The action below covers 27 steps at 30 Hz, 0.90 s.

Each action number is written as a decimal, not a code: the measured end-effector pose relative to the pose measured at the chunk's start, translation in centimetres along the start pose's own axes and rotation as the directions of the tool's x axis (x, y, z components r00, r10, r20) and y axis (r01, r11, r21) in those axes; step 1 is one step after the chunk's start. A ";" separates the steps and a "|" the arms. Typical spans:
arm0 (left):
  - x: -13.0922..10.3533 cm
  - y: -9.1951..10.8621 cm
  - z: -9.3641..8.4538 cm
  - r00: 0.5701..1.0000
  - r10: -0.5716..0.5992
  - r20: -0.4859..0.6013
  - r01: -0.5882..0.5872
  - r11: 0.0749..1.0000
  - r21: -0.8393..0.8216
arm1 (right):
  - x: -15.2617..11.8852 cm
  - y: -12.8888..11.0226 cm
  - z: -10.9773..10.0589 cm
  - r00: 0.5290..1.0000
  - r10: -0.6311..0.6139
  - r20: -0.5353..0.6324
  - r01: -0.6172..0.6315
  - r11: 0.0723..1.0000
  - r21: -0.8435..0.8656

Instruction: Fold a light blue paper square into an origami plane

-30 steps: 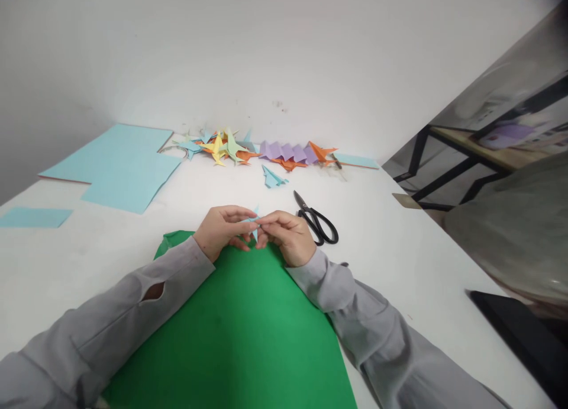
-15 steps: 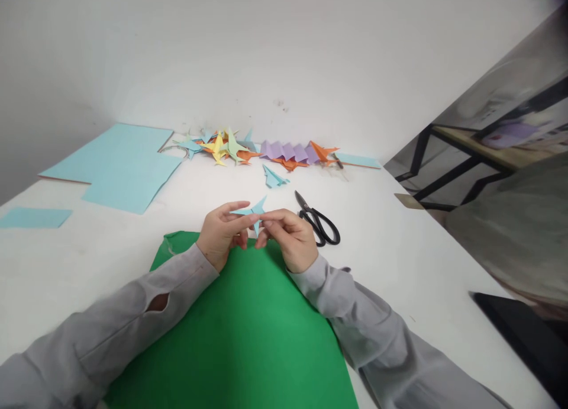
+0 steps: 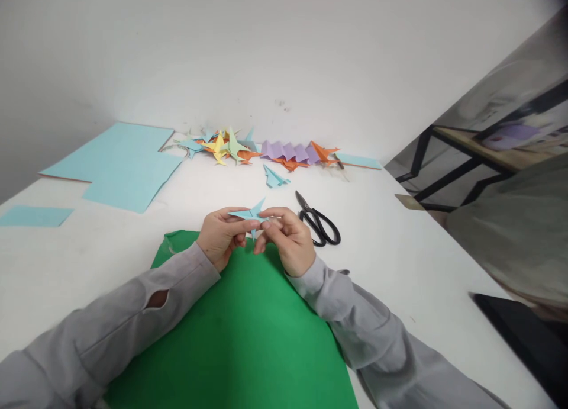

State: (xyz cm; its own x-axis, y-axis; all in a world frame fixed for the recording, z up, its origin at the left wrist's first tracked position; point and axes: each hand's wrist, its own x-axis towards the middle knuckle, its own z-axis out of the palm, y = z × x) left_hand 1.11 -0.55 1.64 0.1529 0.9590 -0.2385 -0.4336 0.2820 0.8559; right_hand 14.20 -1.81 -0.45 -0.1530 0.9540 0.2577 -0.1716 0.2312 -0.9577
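Above the near edge of the table I hold a light-blue origami plane [image 3: 248,214] with pointed wings. My left hand [image 3: 220,236] pinches its left side between thumb and fingers. At its right end, the thumb and index finger of my right hand [image 3: 290,237] close on a wing, and the fingertips hide part of it. Just right of that hand lie black-handled scissors [image 3: 320,222], blades pointing away. A second blue folded paper piece [image 3: 275,177] rests farther back. Beneath my hands and forearms spreads a green sheet [image 3: 248,326].
Along the wall lie a pile of coloured folded paper planes [image 3: 222,147] and a pleated purple paper strip [image 3: 288,151]. Blue paper sheets [image 3: 128,166] cover the back left, with a smaller blue piece [image 3: 38,216] nearer. A dark flat object [image 3: 523,338] sits at the right edge.
The blue origami plane has shifted and turned slightly in my fingers. My right index finger and thumb have parted a little and moved along its right side; the left hand barely moved.
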 end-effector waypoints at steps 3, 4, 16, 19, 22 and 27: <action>0.1 0.0 -0.1 0.999 0.021 0.024 -0.022 1.000 0.017 | 0.0 -0.1 0.0 1.000 0.029 0.007 -0.029 0.998 0.047; 0.2 -0.1 -0.2 0.999 0.026 0.030 -0.027 0.999 0.029 | 0.0 -0.1 0.0 0.999 0.044 0.009 -0.044 0.997 0.058; 0.4 0.0 -0.4 0.999 -0.023 0.040 0.018 0.993 0.120 | 0.3 0.1 -0.5 0.985 0.157 0.071 -0.167 0.969 0.183; 0.4 0.0 -0.4 1.000 -0.017 0.025 0.014 0.993 0.121 | 0.4 0.0 -0.6 0.985 0.156 0.079 -0.168 0.967 0.190; 0.3 -0.1 -0.3 1.000 -0.004 0.022 0.001 0.992 0.124 | 0.4 0.1 -0.6 0.982 0.163 0.093 -0.180 0.961 0.209; 0.3 -0.2 -0.3 0.998 0.038 0.042 -0.044 0.987 0.157 | 0.7 0.5 -0.5 0.979 0.197 0.052 -0.203 0.962 0.183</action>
State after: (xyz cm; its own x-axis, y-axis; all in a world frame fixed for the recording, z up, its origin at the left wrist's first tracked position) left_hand 0.97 -0.32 1.23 0.1739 0.9669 -0.1866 -0.2953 0.2320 0.9268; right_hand 14.55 -0.97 -0.84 -0.2343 0.9696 0.0708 -0.3122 -0.0060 -0.9500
